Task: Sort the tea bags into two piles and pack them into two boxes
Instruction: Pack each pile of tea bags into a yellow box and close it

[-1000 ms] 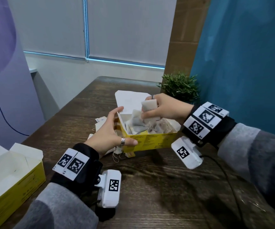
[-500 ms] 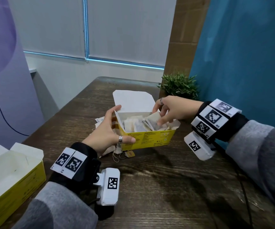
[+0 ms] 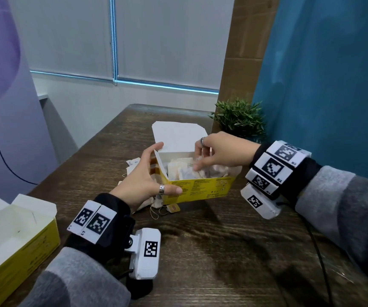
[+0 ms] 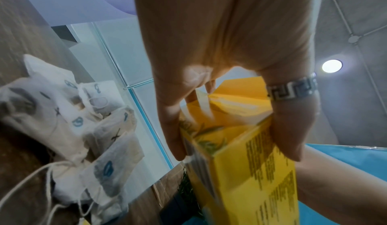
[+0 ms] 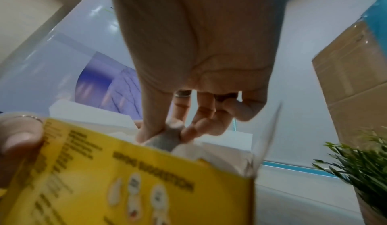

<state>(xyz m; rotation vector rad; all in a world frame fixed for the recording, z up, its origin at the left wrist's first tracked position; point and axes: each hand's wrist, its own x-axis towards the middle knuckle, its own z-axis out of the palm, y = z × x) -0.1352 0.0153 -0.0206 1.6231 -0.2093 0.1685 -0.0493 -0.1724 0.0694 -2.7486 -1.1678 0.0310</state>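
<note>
Gripping yellow box (image 3: 200, 188) at its left end on worktop (image 3: 222, 251), left hand (image 3: 144, 178) had thumb on front. Right hand (image 3: 214, 151) reached inside among tea bags (image 3: 178, 171).
Left wrist: loose tea bags (image 4: 69, 129) lay beside box.
Right wrist: thumb and fingers pinched tea bag (image 5: 165, 139) at box opening.

Soft even indoor light, ceiling lamp (image 4: 332, 66) glaring, wrist views motion-blurred, wide-angle bending at edges
</note>
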